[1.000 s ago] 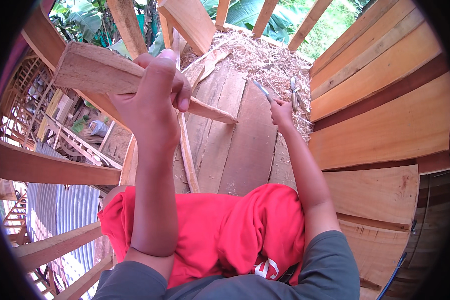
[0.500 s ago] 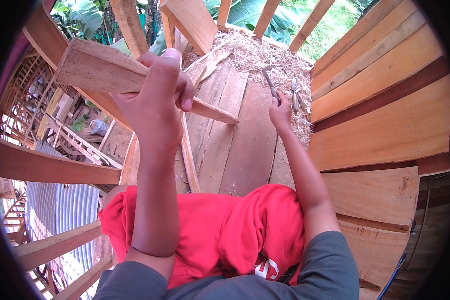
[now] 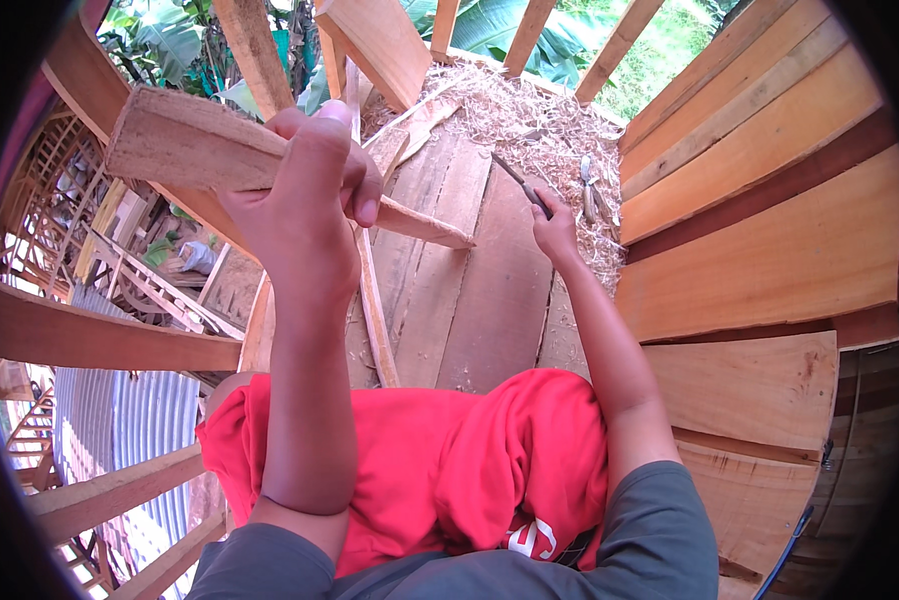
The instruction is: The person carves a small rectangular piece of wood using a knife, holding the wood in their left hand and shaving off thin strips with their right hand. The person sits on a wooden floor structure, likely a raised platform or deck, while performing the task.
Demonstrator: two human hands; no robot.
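My left hand (image 3: 300,190) is raised and wrapped around a rough wooden piece (image 3: 185,140). Its thick squared end is up at the left, and it narrows to a tip beyond my fingers, low over the floorboards at the right. Whether that tip touches the boards I cannot tell. My right hand (image 3: 557,228) grips the dark handle of a long-bladed knife (image 3: 515,176); the thin blade points forward and left, apart from the wood. Past my right hand, another hand tool (image 3: 588,188) with a shiny metal part lies on the shavings.
Wood shavings (image 3: 510,100) cover the far floor and right side. Floorboards (image 3: 500,300) lie before my lap, with a narrow strip (image 3: 374,310) along their left. Plank walls (image 3: 760,250) rise at the right, upright posts (image 3: 255,55) at the far left. Corrugated sheets (image 3: 130,420) lie below left.
The knife has swung left, its tip moving from above the shavings toward the floorboards, as my right hand shifted slightly left. My left hand and the wooden piece moved very slightly left.
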